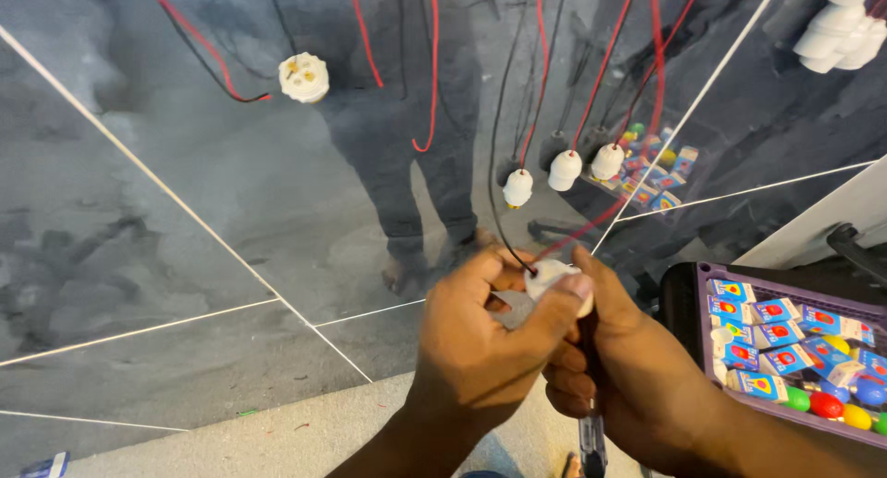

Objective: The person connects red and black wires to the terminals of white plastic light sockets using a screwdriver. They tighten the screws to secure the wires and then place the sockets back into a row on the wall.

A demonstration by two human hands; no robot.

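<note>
Both hands meet low at center: the left hand (480,349) pinches a white lamp socket (552,277) on red and black wires (517,178), while the right hand (624,372) grips a screwdriver (591,436). At three o'clock sits a tray (686,302) of small boxes (776,335) and colored bulbs (825,404); more sockets (564,170) hang at twelve o'clock.
</note>
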